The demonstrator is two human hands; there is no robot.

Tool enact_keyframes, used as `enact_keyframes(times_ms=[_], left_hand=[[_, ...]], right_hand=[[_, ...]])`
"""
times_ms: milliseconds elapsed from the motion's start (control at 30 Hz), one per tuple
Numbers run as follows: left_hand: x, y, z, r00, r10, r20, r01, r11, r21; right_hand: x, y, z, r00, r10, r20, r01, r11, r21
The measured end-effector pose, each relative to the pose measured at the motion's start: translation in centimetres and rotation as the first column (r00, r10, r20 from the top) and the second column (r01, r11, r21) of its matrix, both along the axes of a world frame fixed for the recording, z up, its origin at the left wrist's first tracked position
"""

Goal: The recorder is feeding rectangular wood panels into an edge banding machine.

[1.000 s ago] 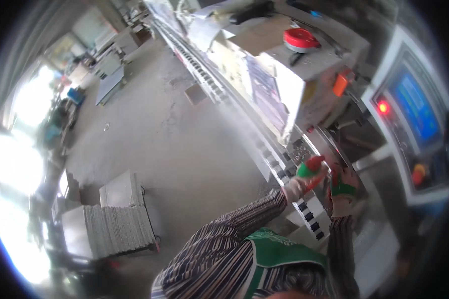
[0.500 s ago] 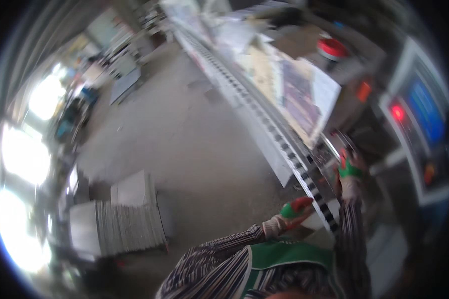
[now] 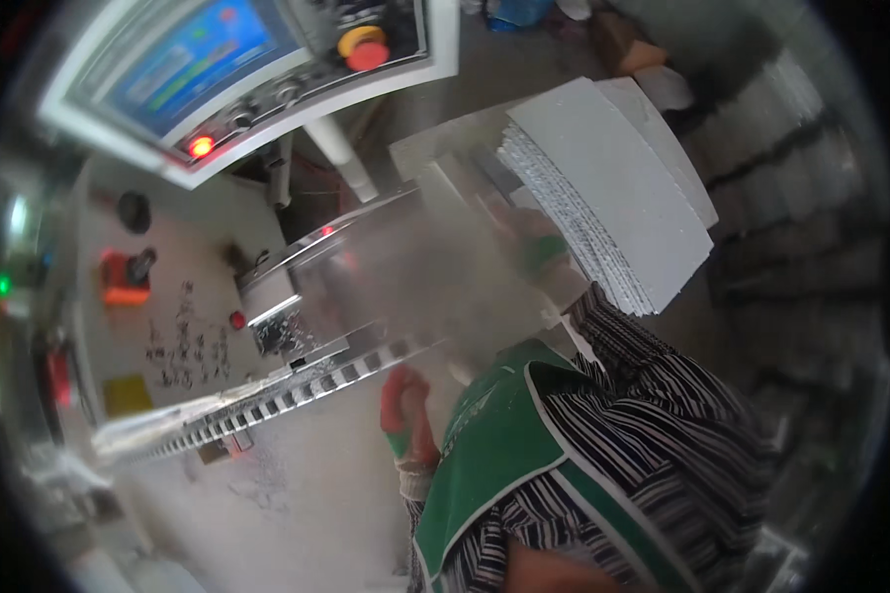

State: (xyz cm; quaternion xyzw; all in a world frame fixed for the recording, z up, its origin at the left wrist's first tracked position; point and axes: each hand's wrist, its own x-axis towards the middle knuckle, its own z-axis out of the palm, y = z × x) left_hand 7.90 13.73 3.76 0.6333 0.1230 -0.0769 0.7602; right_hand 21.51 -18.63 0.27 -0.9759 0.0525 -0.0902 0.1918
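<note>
At 2 o'clock the right hand [image 3: 532, 242] blurs badly — its fingers and grip can't be made out. The top edge cuts the control panel [image 3: 316, 124] at 11. Handwriting [image 3: 186, 341] at 9 is illegible — the layered stacks [image 3: 796, 198] near 3 are smeared.

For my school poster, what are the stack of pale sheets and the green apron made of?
The stack of pale sheets looks like stiff, matte board, maybe paperboard or fibreboard: flat faces, crisp corners, uneven layered edges; I can't tell which. The green apron seems to be smooth cloth: it drapes over the body.
</note>
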Motion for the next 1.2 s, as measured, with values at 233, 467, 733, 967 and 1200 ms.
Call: enact_keyframes(times_ms=[233, 467, 733, 967, 1200], left_hand=[[2.3, -3.7, 0.8, 0.994, -0.113, 0.002, 0.113, 0.992, 0.063], [2.5, -4.4, 0.3, 0.967, -0.231, -0.107, 0.238, 0.969, 0.059], [2.8, -4.6, -0.3, 0.945, -0.312, -0.102, 0.322, 0.942, 0.098], [1.9, -3.8, -0.1, 0.951, -0.298, -0.087, 0.309, 0.935, 0.173], [1.0, -3.2, -0.3, 0.962, -0.271, -0.035, 0.273, 0.961, 0.053]], right_hand=[[-7.2, -7.6, -7.7, 0.815, -0.296, -0.499, 0.266, 0.955, -0.131], [-10.2, -6.9, -12.4, 0.764, -0.404, -0.504, 0.338, 0.915, -0.222], [-10.5, -4.9, -11.6, 0.773, -0.306, -0.555, 0.2, 0.949, -0.245], [-8.3, -3.4, -11.4, 0.751, -0.421, -0.509, 0.293, 0.903, -0.313], [-8.9, -6.0, -13.5, 0.588, -0.45, -0.672, 0.423, 0.879, -0.22]])
